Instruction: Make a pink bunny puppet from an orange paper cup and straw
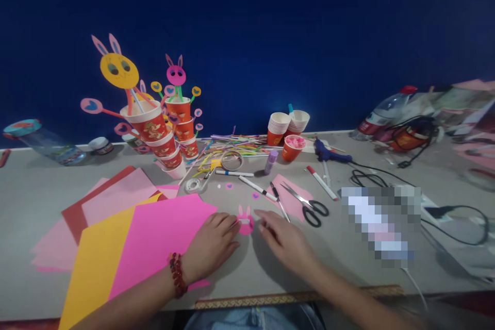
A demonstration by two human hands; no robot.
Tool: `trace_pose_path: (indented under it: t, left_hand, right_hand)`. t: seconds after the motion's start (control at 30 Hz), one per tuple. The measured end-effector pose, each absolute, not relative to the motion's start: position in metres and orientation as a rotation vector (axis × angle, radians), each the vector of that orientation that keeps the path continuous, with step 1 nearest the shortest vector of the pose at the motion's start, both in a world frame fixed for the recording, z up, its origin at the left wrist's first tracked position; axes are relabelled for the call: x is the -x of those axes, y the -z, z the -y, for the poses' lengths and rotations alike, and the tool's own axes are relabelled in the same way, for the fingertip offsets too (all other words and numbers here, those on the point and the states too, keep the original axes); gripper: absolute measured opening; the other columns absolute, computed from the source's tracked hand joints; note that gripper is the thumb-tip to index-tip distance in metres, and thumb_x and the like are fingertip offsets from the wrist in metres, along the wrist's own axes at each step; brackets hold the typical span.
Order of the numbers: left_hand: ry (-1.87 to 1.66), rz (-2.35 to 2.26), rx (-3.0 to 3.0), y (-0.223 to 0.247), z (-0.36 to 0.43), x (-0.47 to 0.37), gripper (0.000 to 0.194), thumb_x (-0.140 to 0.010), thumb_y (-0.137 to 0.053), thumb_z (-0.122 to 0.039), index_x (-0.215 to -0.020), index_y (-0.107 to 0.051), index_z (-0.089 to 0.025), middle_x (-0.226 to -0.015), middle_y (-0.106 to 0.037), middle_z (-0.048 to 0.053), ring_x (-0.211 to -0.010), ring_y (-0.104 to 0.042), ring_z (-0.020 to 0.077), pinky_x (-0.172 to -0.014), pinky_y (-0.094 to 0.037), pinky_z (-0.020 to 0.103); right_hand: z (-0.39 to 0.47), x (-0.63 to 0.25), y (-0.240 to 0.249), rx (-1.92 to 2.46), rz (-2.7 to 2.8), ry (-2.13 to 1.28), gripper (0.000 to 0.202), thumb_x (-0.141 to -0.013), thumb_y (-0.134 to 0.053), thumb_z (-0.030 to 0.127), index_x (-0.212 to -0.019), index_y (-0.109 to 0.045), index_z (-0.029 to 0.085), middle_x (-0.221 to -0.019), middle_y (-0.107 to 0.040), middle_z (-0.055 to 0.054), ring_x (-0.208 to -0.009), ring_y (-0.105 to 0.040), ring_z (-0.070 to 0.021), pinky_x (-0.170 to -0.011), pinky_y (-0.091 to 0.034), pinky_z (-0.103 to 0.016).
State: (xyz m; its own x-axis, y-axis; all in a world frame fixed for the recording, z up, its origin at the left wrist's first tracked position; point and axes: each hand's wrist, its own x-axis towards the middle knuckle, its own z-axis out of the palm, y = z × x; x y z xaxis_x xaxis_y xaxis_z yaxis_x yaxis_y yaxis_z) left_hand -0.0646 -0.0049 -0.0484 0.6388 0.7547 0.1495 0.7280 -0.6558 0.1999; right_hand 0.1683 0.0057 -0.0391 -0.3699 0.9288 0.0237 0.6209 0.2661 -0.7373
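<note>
One red paper-cup stack (154, 131) looks finished; small pink paper rabbit head (245, 229) has ears, lies loose. I read left grip (214, 237) open at its edge, right grip (286, 243) open, empty.

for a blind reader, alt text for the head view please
Two hands, left and right, flank a small pink paper bunny face on a grey table, with colored paper, scissors and markers around.

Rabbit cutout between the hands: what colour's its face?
Bright pink face, seen in the head view.
</note>
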Motion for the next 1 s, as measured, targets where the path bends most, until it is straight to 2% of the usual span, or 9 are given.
trace_pose_path:
  t: [0.07, 0.13, 0.37, 0.5, 0.57, 0.67, 0.77, 0.87, 1.0]
  left_hand:
    - [-0.346, -1.251, -2.731, 0.048, 0.005, 0.064, 0.036, -0.093, -0.061, -0.025, -0.129, -0.057, -0.021, -0.123, -0.065, 0.010, -0.113, -0.059, 0.0277, -0.100, -0.050, 0.047]
    - [-0.330, -1.248, -2.731, 0.048, 0.005, 0.064, 0.038, -0.092, -0.062, -0.025, -0.129, -0.056, -0.019, -0.123, -0.065, 0.011, -0.113, -0.058, 0.0279, -0.100, -0.050, 0.047]
    - [-0.332, -1.243, -2.724, 0.047, 0.006, 0.064, 0.038, -0.091, -0.063, -0.022, -0.128, -0.057, -0.017, -0.123, -0.066, 0.011, -0.114, -0.058, 0.0300, -0.102, -0.049, 0.050]
    - [-0.496, -1.233, -2.641, 0.053, 0.007, 0.069, 0.029, -0.094, -0.055, -0.018, -0.123, -0.060, -0.018, -0.122, -0.067, 0.010, -0.113, -0.060, 0.0272, -0.102, -0.050, 0.048]
    - [-0.558, -1.242, -2.613, 0.054, 0.007, 0.070, 0.032, -0.095, -0.053, -0.016, -0.126, -0.058, -0.018, -0.124, -0.067, 0.010, -0.114, -0.060, 0.0265, -0.102, -0.051, 0.047]
    - [-0.513, -1.257, -2.658, 0.052, 0.009, 0.070, 0.040, -0.090, -0.057, -0.013, -0.130, -0.055, -0.018, -0.127, -0.066, 0.011, -0.116, -0.060, 0.0288, -0.103, -0.051, 0.049]
    - [-0.448, -1.272, -2.695, 0.049, 0.009, 0.067, 0.038, -0.088, -0.062, -0.013, -0.125, -0.058, -0.020, -0.127, -0.066, 0.010, -0.115, -0.059, 0.0300, -0.102, -0.051, 0.050]
    - [-0.467, -1.308, -2.644, 0.048, 0.008, 0.063, 0.032, -0.089, -0.065, -0.016, -0.120, -0.059, -0.021, -0.123, -0.066, 0.009, -0.113, -0.060, 0.0279, -0.100, -0.052, 0.047]
    - [-0.482, -1.441, -2.545, 0.049, 0.005, 0.055, 0.034, -0.087, -0.073, -0.028, -0.116, -0.058, -0.018, -0.120, -0.064, 0.010, -0.111, -0.058, 0.0288, -0.097, -0.051, 0.047]
  right_hand:
    - [-0.002, -0.161, 0.035, 1.379, 2.472, -0.591, 0.051, -0.090, -0.051, 0.008, -0.138, -0.057, 0.024, -0.116, -0.070, -0.010, -0.098, -0.066, -0.0249, -0.077, -0.050, -0.032]
    - [0.000, -0.154, 0.035, 1.419, 2.715, -0.360, 0.056, -0.086, -0.054, 0.003, -0.139, -0.055, 0.021, -0.114, -0.070, -0.011, -0.096, -0.065, -0.0258, -0.072, -0.048, -0.031]
    - [-0.002, -0.162, 0.050, 1.362, 2.878, -0.026, 0.046, -0.089, -0.055, 0.005, -0.132, -0.058, 0.019, -0.112, -0.070, -0.010, -0.091, -0.062, -0.0262, -0.060, -0.040, -0.034]
    - [-0.002, -0.165, 0.051, 1.328, 2.846, -0.052, 0.042, -0.089, -0.055, 0.005, -0.129, -0.059, 0.020, -0.109, -0.070, -0.010, -0.090, -0.062, -0.0248, -0.061, -0.040, -0.034]
    - [-0.002, -0.165, 0.049, 1.339, 2.819, -0.081, 0.040, -0.089, -0.056, 0.006, -0.127, -0.060, 0.021, -0.108, -0.070, -0.009, -0.091, -0.062, -0.0245, -0.063, -0.041, -0.033]
    - [-0.002, -0.166, 0.048, 1.355, 2.770, -0.142, 0.040, -0.089, -0.058, 0.008, -0.127, -0.060, 0.021, -0.108, -0.070, -0.008, -0.092, -0.063, -0.0246, -0.068, -0.043, -0.032]
    - [-0.003, -0.169, 0.049, 1.336, 2.660, -0.263, 0.037, -0.093, -0.057, 0.011, -0.128, -0.060, 0.023, -0.109, -0.069, -0.006, -0.095, -0.063, -0.0237, -0.075, -0.046, -0.032]
    - [-0.003, -0.168, 0.048, 1.398, 2.496, -0.375, 0.027, -0.095, -0.056, 0.015, -0.121, -0.063, 0.021, -0.110, -0.067, -0.008, -0.100, -0.062, -0.0248, -0.082, -0.048, -0.033]
    - [0.000, -0.161, 0.040, 1.432, 2.384, -0.501, 0.020, -0.093, -0.059, 0.020, -0.111, -0.067, 0.019, -0.112, -0.066, -0.010, -0.104, -0.061, -0.0282, -0.089, -0.049, -0.038]
